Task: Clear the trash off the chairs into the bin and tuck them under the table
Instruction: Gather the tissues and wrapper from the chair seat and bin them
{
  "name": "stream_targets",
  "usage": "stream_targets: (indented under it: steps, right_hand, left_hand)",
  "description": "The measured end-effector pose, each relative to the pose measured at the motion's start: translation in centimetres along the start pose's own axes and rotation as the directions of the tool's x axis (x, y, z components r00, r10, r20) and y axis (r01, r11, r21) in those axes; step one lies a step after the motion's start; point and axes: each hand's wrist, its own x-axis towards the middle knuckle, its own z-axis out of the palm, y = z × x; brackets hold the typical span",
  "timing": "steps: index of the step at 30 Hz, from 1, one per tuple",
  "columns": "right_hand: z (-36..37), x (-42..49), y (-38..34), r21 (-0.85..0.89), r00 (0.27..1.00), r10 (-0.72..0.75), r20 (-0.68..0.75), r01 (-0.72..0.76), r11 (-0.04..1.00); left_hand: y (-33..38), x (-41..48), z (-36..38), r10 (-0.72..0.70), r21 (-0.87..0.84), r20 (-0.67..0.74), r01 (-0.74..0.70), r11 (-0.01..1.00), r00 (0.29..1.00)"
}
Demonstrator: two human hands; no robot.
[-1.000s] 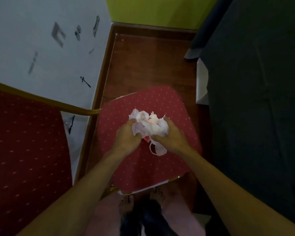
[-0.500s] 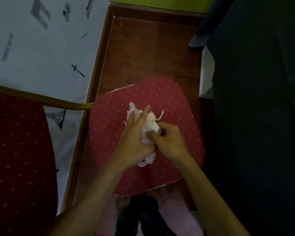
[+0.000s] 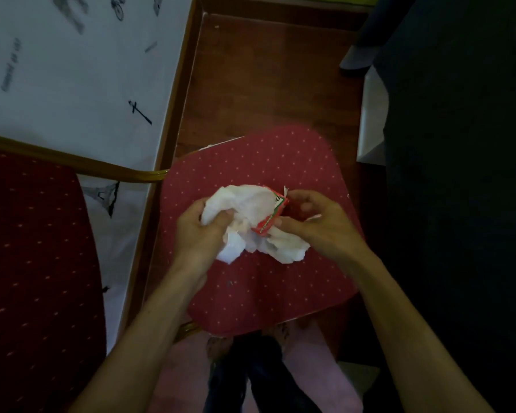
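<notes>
Bunching crumpled white tissue paper (image 3: 251,225) above the red dotted chair seat (image 3: 259,281), left hand (image 3: 195,234) fingers clamp it; right hand (image 3: 316,225) fingers pinch a small red carton (image 3: 270,220). Loose tissue below the fingers could drop.

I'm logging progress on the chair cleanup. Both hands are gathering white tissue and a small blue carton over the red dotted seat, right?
Not quite: the carton is red, not blue, as the head view shows. The rest holds: the left hand and right hand are gathering white tissue and the carton over the red dotted seat.
</notes>
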Motion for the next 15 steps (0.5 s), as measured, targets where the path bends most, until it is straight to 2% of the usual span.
stream_targets:
  steps: [3,6,9,11,15]
  right_hand:
    - [1.7,1.2,1.2,-0.189,0.996,0.053,0.074,-0.038,0.981]
    - [3.4,2.0,2.1,-0.355,0.993,0.107,-0.045,-0.116,0.928]
    - [4.1,2.3,2.4,-0.320,0.990,0.105,-0.098,-0.131,0.938]
    - [4.5,2.3,3.0,-0.301,0.990,0.070,-0.120,-0.104,0.948]
    - [4.9,0.8,3.5,-0.257,0.971,0.040,-0.235,-0.101,0.961]
  left_hand:
    - [-0.9,1.1,0.1,-0.068,0.077,-0.028,0.070,0.995,0.997]
    - [-1.7,1.9,0.8,0.012,0.254,-0.007,-0.010,0.967,1.000]
    - [-2.2,2.7,1.9,0.131,0.335,0.094,-0.155,0.930,0.987]
    - [-2.6,3.4,2.8,0.153,0.412,0.191,-0.221,0.884,0.970]
    - [-3.9,3.3,4.8,0.073,0.564,0.371,-0.287,0.774,0.926]
